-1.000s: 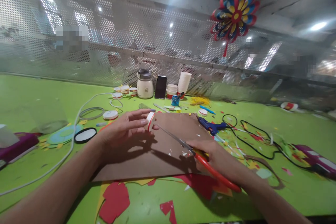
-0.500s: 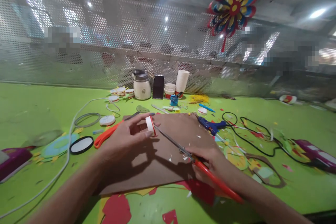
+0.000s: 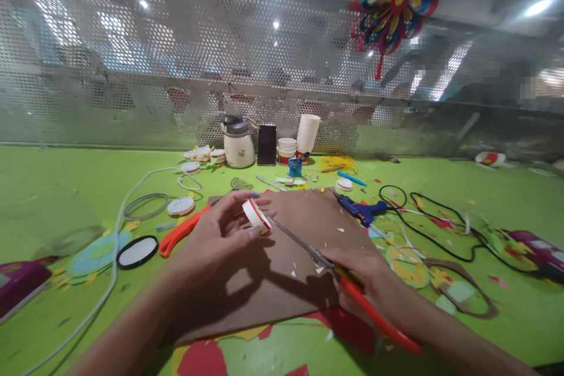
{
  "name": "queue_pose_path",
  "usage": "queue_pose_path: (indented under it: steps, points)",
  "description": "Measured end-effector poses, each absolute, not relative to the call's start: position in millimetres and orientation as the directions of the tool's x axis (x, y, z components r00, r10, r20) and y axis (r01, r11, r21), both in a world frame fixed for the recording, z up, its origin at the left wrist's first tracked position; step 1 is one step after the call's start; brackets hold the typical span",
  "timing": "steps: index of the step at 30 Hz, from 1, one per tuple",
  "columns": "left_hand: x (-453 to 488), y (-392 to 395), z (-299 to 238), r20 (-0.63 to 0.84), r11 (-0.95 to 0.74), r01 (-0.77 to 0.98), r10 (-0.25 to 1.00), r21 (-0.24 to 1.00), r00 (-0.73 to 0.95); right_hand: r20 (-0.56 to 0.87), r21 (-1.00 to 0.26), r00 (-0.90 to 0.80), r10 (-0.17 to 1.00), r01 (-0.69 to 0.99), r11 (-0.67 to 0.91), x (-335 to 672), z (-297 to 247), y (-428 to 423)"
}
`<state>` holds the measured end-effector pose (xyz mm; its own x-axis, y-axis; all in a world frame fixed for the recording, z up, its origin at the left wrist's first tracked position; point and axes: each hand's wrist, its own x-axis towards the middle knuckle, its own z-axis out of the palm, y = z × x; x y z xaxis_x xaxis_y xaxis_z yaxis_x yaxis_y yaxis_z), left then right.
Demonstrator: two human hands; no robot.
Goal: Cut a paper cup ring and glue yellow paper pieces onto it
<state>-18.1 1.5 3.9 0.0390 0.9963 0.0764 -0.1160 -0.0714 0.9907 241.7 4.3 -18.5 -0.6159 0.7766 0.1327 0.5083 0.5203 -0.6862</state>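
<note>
A short white paper-cup piece with a red rim (image 3: 255, 215) is held between the thumb and fingers of my left hand (image 3: 227, 229), above the brown board. My right hand (image 3: 356, 273) grips scissors (image 3: 304, 245) with red-orange handles. Their blades look closed, and the tips point at the cup piece, close to its red rim; whether they touch it I cannot tell. Beneath both hands lies the brown board (image 3: 273, 282), with small white scraps on it. An orange-handled cutter (image 3: 183, 232) rests by the board's left edge, partly hidden behind my left hand.
A blue glue gun (image 3: 362, 210) lies right of the board, near a looped black cable (image 3: 440, 247). Behind stand a bottle (image 3: 238, 144), a phone (image 3: 267, 145), stacked cups (image 3: 307, 134) and a blue paint pot (image 3: 295, 167). A white cord (image 3: 118, 241) crosses the left side.
My left hand has turned the cup piece so that it tilts, its red rim now facing up and right. The scissors stay pointed at it, and the view has shifted slightly.
</note>
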Motion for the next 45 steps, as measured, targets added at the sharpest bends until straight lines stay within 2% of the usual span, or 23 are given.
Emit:
queue_pose_path:
  steps: [5, 9, 23, 34, 45]
  points:
    - [-19.9, 2.0, 1.0, 0.123, -0.121, -0.021, 0.988, 0.992, 0.092, 0.216, -0.573, -0.602, 0.768, 0.559, 0.599, 246.8, -22.3, 3.9]
    - [-21.4, 1.9, 0.8, 0.117, -0.117, -0.010, 0.988, 0.993, 0.097, 0.255, -0.476, -0.590, 0.766, 0.613, 0.630, 251.1, -22.7, 3.4]
    - [-22.4, 0.4, 2.8, 0.112, -0.110, -0.023, 0.988, 0.994, 0.105, 0.284, -0.340, -0.596, 0.751, 0.670, 0.660, 254.7, -20.5, 1.4]
    - [-23.1, -0.5, 2.6, 0.097, -0.096, -0.019, 0.988, 0.995, 0.124, 0.300, -0.379, -0.608, 0.735, 0.631, 0.677, 251.7, -17.6, 1.7]
    - [-25.6, 1.7, 1.3, 0.124, -0.124, -0.011, 0.981, 0.992, 0.147, 0.305, -0.323, -0.624, 0.719, 0.643, 0.695, 252.6, -16.7, 2.8]
